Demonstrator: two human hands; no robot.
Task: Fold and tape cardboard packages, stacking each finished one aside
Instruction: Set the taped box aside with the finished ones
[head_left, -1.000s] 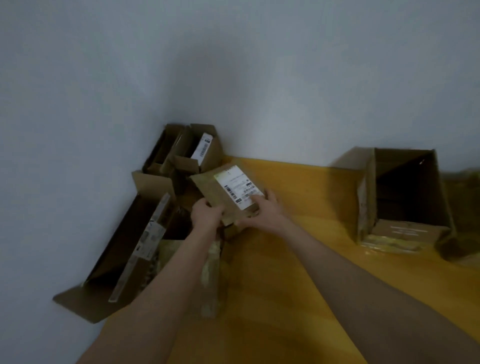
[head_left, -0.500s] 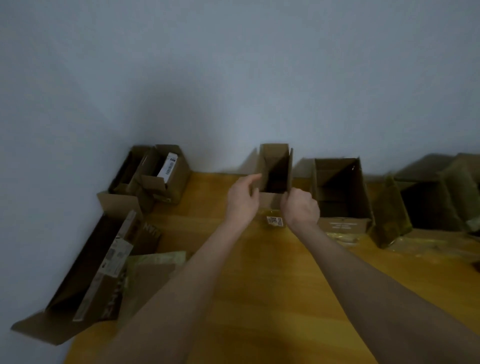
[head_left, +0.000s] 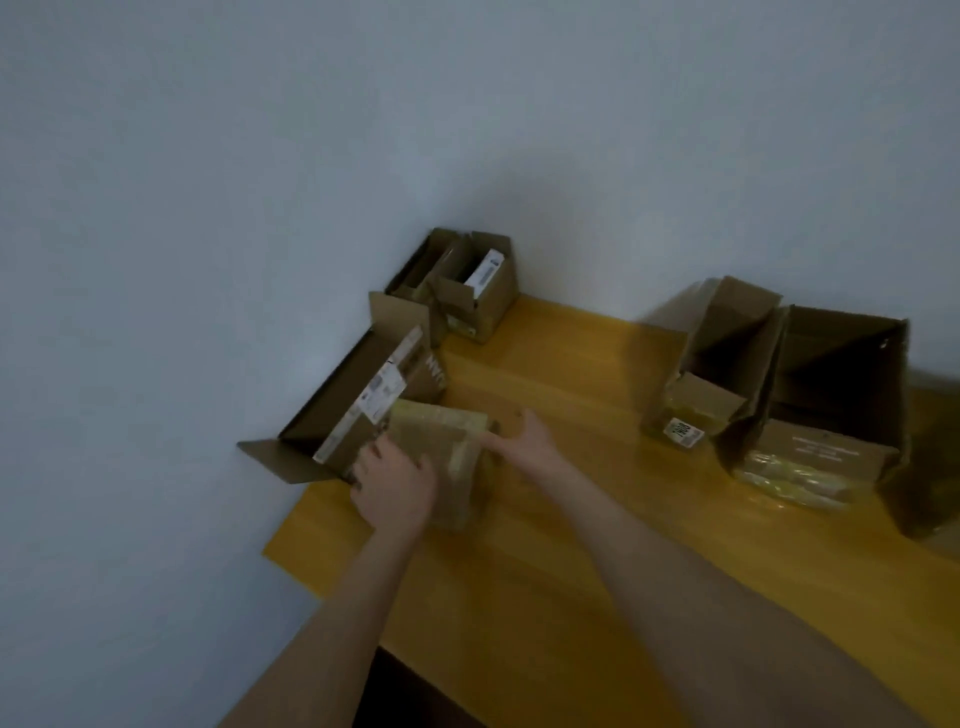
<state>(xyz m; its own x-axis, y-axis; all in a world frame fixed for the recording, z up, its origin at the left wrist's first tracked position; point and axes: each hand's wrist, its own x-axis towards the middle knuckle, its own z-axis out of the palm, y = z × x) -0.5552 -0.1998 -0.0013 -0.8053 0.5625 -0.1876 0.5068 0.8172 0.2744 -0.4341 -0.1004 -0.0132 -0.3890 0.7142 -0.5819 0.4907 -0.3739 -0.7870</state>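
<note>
A flat brown cardboard package (head_left: 447, 457) with yellowish tape lies on the yellow table (head_left: 571, 545), at the left, against a long open box. My left hand (head_left: 396, 486) lies over its near left part, fingers curled on the left edge. My right hand (head_left: 530, 441) holds the right edge, thumb on top and pointing left. A small open box (head_left: 727, 353) with a label stands at the right, beside a bigger open box (head_left: 841, 395).
A long open box (head_left: 353, 405) lies on its side against the wall at the left. Small open boxes (head_left: 467, 291) crowd the back corner. The table's left edge (head_left: 291, 551) runs close beside my left forearm. The wall stands right behind everything.
My hands let go of the small open box, which now stands beside the bigger box at the right. Both hands moved left onto the flat taped package.
</note>
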